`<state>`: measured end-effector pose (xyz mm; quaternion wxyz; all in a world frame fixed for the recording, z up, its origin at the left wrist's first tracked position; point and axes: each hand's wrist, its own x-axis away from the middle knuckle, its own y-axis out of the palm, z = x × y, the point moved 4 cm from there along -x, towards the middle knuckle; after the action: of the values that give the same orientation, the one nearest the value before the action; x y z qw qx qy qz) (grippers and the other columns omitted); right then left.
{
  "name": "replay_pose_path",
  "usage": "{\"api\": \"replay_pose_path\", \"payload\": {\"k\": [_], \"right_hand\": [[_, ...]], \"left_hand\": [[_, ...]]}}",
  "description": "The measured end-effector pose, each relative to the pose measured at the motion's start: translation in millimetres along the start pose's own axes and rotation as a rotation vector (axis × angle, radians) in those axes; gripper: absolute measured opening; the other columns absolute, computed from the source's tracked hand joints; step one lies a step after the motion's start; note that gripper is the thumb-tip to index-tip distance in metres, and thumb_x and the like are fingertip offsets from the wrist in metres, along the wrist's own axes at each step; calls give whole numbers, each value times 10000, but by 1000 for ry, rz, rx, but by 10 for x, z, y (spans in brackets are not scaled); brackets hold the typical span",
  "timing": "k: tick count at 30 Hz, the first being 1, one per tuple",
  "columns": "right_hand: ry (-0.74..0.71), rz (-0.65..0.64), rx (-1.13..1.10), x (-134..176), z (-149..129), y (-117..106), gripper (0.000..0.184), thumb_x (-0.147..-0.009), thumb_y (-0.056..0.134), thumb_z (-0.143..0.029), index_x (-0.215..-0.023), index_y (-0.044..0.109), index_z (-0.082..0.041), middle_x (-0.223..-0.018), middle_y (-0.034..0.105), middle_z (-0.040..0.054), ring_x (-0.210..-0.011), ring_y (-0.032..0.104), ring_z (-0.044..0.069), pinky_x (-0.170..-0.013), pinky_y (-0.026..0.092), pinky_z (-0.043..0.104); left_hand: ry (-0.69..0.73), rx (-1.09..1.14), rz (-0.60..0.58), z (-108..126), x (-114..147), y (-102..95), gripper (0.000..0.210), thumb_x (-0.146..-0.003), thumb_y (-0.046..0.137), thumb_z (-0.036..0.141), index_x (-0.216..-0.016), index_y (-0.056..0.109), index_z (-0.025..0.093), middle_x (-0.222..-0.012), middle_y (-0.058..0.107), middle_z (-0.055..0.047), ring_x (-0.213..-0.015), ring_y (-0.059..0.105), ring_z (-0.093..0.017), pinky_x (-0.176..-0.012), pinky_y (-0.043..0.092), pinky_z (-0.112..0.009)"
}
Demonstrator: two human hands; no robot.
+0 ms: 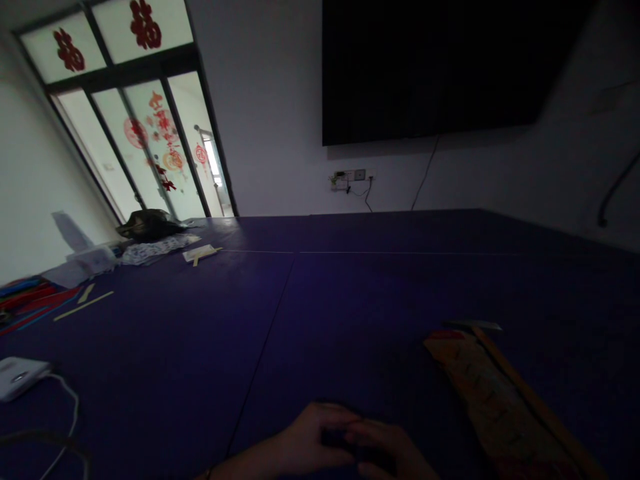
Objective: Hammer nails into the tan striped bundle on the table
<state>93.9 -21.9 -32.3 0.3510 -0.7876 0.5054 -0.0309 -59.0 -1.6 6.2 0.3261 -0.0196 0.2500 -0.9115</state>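
My left hand point(314, 440) and my right hand point(393, 447) are together at the bottom edge of the view, low over the purple table point(350, 320). Their curled fingers touch, with a dark gap between the two palms. Both look closed, and whatever they may hold is hidden in shadow. To the right of them lies a long orange-yellow packet point(493, 393) with a reddish end. Alongside it is a T-shaped tool point(475, 326), like a small hammer, with a thin grey head and an orange handle; neither hand touches these.
At left lie a white device point(23, 377) with a cable, red and blue strips point(37, 303), a pale stick point(84, 306), a clear box point(90, 259), a black bag point(150, 225) and a small white block point(200, 253). A wall-mounted screen point(440, 67) hangs beyond the table.
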Motion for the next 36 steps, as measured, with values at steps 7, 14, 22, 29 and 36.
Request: {"api": "replay_pose_path", "payload": {"k": [7, 14, 22, 29, 36], "right_hand": [[8, -11, -27, -7, 8, 7, 366, -762, 614, -426, -1105, 640, -300, -1031, 710, 84, -944, 660, 242, -804, 536, 364], [2, -15, -43, 4, 29, 20, 345, -774, 598, -428, -1077, 659, -274, -1043, 703, 105, -971, 650, 248, -819, 530, 373], [59, -16, 0, 9, 0, 4, 360, -761, 605, -440, -1081, 659, -283, -1032, 706, 109, -980, 643, 261, -837, 518, 404], [39, -10, 26, -6, -28, 7, 347, -774, 597, -420, -1055, 674, -231, -1030, 704, 130, -972, 648, 264, -827, 524, 388], [24, -15, -1, 6, -21, -12, 348, -774, 608, -394, -1103, 642, -286, -1042, 703, 99, -976, 647, 251, -829, 524, 381]], "left_hand": [[-8, 24, 21, -13, 3, -8, 270, -730, 638, 225, -997, 632, 191, -920, 634, -18, -875, 574, -167, -803, 435, -268], [-10, 13, 3, -53, 5, 3, 240, -754, 621, 257, -983, 636, 185, -914, 636, -18, -863, 572, -162, -782, 438, -257], [6, 26, 2, 12, -4, -15, 259, -756, 620, 245, -1008, 629, 187, -937, 635, -23, -881, 573, -165, -811, 430, -267], [-12, -2, 9, -7, -2, -15, 261, -748, 625, 236, -1006, 627, 194, -932, 636, -19, -888, 576, -166, -809, 436, -268], [-1, -4, 15, -35, 9, -4, 249, -751, 627, 256, -989, 628, 185, -929, 633, -21, -896, 575, -166, -822, 432, -273]]}}
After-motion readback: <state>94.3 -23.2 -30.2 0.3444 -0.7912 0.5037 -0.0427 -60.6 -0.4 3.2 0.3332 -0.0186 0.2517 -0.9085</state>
